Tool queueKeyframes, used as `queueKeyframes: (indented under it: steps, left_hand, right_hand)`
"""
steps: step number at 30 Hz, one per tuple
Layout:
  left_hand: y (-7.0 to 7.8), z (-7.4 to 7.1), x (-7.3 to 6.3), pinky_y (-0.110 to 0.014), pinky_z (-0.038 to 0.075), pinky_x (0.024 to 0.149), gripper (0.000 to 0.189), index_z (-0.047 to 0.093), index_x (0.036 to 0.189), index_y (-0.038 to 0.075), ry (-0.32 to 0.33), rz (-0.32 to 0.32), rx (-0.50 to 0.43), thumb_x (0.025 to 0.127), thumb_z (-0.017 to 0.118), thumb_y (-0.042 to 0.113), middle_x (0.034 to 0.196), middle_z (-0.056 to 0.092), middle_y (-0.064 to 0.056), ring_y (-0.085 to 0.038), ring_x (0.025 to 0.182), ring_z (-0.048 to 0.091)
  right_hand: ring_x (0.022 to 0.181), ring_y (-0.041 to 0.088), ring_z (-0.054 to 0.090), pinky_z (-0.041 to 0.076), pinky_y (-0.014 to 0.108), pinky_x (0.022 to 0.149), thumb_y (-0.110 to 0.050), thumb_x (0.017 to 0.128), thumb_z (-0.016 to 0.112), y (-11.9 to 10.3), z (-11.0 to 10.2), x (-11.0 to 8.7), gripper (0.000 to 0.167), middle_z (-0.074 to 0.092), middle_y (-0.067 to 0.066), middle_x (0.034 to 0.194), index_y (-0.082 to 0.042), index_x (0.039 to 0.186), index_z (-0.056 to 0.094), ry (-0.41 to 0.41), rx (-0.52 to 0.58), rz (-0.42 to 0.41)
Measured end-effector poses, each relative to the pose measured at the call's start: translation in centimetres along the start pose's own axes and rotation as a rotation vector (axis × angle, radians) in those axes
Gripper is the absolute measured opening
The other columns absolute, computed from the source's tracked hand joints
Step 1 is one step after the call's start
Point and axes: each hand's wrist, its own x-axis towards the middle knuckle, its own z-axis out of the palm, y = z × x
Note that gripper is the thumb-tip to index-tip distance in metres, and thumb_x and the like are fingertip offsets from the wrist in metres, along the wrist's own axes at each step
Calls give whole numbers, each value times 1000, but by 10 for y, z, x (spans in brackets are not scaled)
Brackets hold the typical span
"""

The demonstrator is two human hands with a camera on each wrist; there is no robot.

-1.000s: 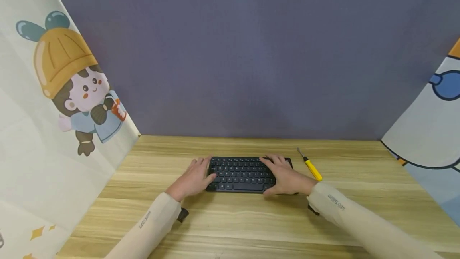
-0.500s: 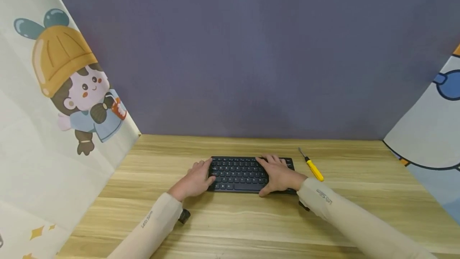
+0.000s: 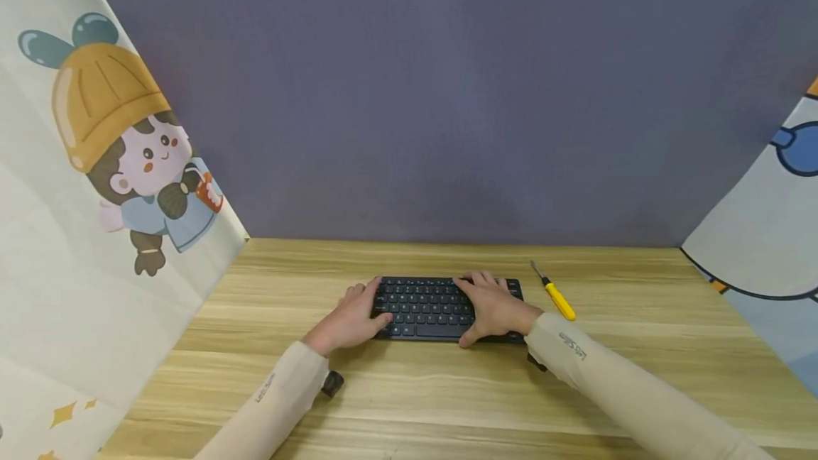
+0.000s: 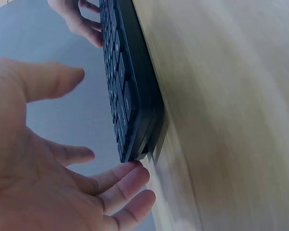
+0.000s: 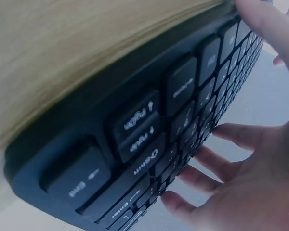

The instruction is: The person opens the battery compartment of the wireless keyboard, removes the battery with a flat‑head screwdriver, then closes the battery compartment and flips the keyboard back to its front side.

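A black compact keyboard (image 3: 428, 309) lies flat on the wooden table. My left hand (image 3: 350, 316) is at its left end, thumb over the corner keys in the head view. In the left wrist view, the fingers (image 4: 127, 185) of that hand are extended, with a fingertip right at the keyboard's end edge. My right hand (image 3: 495, 307) spreads over the keyboard's right part, its thumb at the front edge and its index finger reaching the back edge. Fingertips (image 5: 176, 202) of the right hand meet the keys in the right wrist view.
A screwdriver (image 3: 559, 300) with a yellow handle lies right of the keyboard, shaft pointing away. Behind the wooden table (image 3: 415, 396) rises a grey-blue panel (image 3: 409, 105). A white cartoon-printed sheet (image 3: 38, 247) stands at the left, another at the right.
My right hand has slid left along the keyboard. The left hand has shifted slightly right, its thumb now farther over the keys. The keyboard and screwdriver stay about where they were.
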Motion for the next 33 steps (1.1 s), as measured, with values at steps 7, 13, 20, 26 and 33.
queueKeyframes:
  steps: [7, 13, 20, 26, 33]
  left_hand:
    - [-2, 0, 3, -58, 23, 104, 80, 20, 150, 6, 45, 6, -54, 91, 59, 42, 148, 24, -27, -41, 137, 19]
    - [0, -9, 5, -53, 37, 97, 78, 23, 149, 6, 160, 77, -120, 91, 60, 42, 142, 36, -23, -36, 123, 42]
    - [8, -26, 3, -48, 43, 92, 72, 29, 147, 7, 280, 190, -207, 90, 63, 37, 127, 49, -14, -30, 111, 52]
    - [15, -41, 2, -47, 40, 96, 67, 27, 146, 2, 375, 362, -261, 94, 59, 29, 125, 46, -14, -26, 111, 47]
    - [25, -54, 0, -48, 38, 96, 60, 25, 147, 4, 420, 466, -298, 97, 53, 23, 129, 41, -14, -24, 111, 44]
  right_hand:
    - [131, 33, 28, 26, 57, 101, -63, 50, 84, 1, -1, 3, 121, 32, 14, 144, -9, 147, 34, 12, -19, 9]
    - [132, 34, 26, 24, 58, 102, -62, 53, 84, 2, -6, 1, 122, 32, 16, 145, -5, 147, 32, 34, 42, 4]
    - [132, 34, 27, 25, 57, 103, -59, 57, 84, 5, -10, -5, 119, 32, 14, 143, -4, 147, 30, 86, 135, -35]
    - [126, 29, 33, 34, 52, 99, -58, 57, 84, 5, -11, -9, 117, 34, 12, 138, -5, 147, 31, 165, 196, -81]
    - [125, 28, 34, 37, 52, 96, -59, 60, 82, 0, -11, -13, 116, 34, 12, 138, -6, 148, 28, 214, 253, -103]
